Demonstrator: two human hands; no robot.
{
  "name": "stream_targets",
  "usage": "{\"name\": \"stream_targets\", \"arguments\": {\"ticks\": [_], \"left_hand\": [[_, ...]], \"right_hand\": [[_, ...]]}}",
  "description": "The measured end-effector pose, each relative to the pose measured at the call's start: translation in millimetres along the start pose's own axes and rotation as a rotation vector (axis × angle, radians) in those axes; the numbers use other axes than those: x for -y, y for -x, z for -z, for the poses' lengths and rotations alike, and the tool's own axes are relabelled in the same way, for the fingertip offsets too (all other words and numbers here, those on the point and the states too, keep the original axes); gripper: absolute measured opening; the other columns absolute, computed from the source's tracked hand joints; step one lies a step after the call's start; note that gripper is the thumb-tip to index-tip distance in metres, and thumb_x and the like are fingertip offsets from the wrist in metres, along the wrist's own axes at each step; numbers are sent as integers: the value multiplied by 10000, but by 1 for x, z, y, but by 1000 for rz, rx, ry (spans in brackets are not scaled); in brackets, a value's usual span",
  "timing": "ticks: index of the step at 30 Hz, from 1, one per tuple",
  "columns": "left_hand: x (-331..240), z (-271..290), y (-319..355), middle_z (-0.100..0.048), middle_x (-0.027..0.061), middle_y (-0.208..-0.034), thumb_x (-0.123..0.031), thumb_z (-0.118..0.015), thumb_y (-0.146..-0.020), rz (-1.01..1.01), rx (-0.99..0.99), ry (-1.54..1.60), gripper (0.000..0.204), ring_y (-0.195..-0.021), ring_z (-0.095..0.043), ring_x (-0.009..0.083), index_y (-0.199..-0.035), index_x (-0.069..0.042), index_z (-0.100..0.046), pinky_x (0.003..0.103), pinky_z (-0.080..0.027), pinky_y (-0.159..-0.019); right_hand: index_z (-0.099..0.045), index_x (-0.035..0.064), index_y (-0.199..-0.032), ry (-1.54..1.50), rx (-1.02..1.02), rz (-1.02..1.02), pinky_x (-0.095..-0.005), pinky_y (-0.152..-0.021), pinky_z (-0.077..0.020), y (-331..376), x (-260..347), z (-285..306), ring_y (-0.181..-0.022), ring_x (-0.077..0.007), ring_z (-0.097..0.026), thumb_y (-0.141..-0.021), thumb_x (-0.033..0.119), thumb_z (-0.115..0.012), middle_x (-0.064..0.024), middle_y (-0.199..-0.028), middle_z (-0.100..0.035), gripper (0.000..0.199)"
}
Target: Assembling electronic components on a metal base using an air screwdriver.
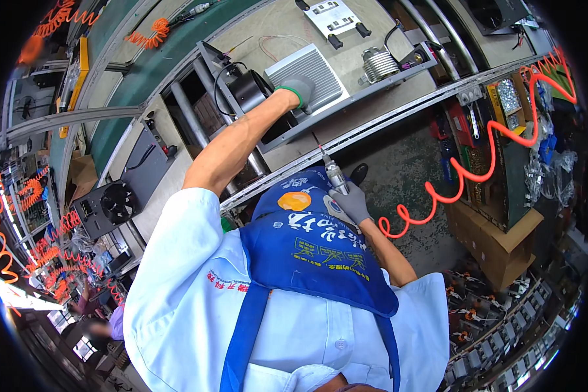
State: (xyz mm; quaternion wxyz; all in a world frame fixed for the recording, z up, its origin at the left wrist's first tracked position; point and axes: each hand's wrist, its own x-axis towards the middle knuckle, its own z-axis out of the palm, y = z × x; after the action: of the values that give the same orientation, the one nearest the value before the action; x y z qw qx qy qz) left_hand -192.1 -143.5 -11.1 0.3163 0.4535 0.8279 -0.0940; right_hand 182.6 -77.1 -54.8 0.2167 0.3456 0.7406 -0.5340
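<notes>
My left hand (pixel 302 91), in a grey glove with a green cuff, is closed over the near left part of a silver finned heat sink (pixel 305 63). Its fingertips are partly hidden. The heat sink lies inside a dark metal chassis (pixel 362 91) on the workbench, beside a black round fan housing (pixel 249 90). Held low in front of my apron, my gloved right hand (pixel 351 204) grips a pneumatic screwdriver (pixel 334 175). The tool's thin bit points up toward the bench edge, apart from the chassis. A coiled orange air hose (pixel 431 194) runs off to the right.
A ribbed metal part (pixel 379 65) sits at the chassis' right end. Beyond it lies a white plate (pixel 331 17) with black feet. Another chassis with a fan (pixel 117 202) stands left. Metal rollers (pixel 189 114) adjoin the bench. A cardboard box (pixel 496 245) stands at right.
</notes>
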Motion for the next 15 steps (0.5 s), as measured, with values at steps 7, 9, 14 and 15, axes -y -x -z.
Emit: {"name": "stream_targets", "arguments": {"ticks": [7,9,14,15], "left_hand": [[0,3,3,-741,210,-1014,-404,-939,-629,26,12,32,577,-980,-714,393,-999,4,-768,465,-563,-851],[-1,3,2,-739,213,-1013,-401,-939,-628,8,1,34,572,-978,-713,394,-992,6,-768,467,-563,-849],[-4,4,5,-718,244,-893,-310,-888,-685,-79,-94,30,383,-852,-715,418,-867,4,-763,484,-573,-729],[-5,3,6,-718,246,-896,-307,-888,-683,-78,-104,32,384,-856,-715,418,-868,5,-763,485,-573,-730]], "right_hand": [[-671,40,-1051,90,-37,-8,-475,-821,-522,-14,-11,-5,-942,-419,-690,-804,398,-756,-231,-971,-713,443],[-666,36,-1035,82,-69,32,-469,-801,-523,-16,-15,-7,-914,-407,-695,-806,380,-758,-228,-941,-710,423],[-660,30,-1015,79,-96,78,-450,-772,-528,-18,-22,-7,-861,-369,-712,-800,355,-780,-207,-894,-713,408],[-661,30,-1017,85,-95,67,-449,-774,-528,-17,-22,-7,-863,-368,-712,-799,357,-781,-207,-897,-713,410]]}}
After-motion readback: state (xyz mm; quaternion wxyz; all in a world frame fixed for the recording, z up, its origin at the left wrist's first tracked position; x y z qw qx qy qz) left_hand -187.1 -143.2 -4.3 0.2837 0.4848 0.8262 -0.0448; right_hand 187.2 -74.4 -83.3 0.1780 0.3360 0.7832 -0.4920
